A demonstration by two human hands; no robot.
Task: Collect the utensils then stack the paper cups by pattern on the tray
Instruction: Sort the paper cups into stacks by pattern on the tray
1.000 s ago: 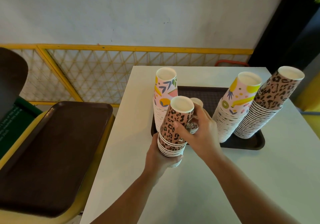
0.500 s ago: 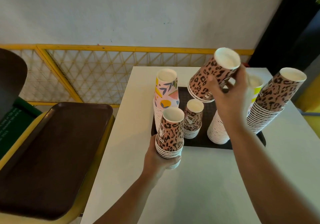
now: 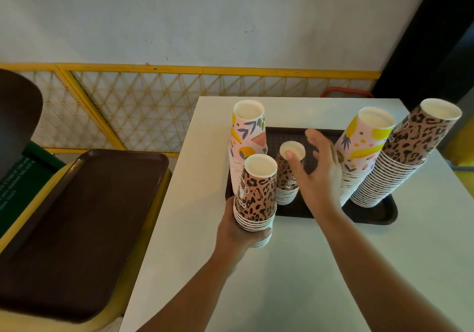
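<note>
At your 9 o'clock an empty brown tray (image 3: 84,218) sits off the bench (image 3: 333,267). Your left hand (image 3: 237,231) has its fingers wrapped around a short leopard cup stack (image 3: 257,195) at the serving tray's (image 3: 379,213) near-left corner. At 12 o'clock, your right hand (image 3: 318,172), fingers spread loose, reaches the small leopard stack (image 3: 286,177). Floral stacks (image 3: 247,136) and a tall leopard stack (image 3: 410,152) stand upside down on the tray, toward 2 o'clock.

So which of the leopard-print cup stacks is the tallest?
The leopard stack at the tray's far right corner, which leans. The short leopard stack mid-tray and the one in the left hand hold far fewer cups.
</note>
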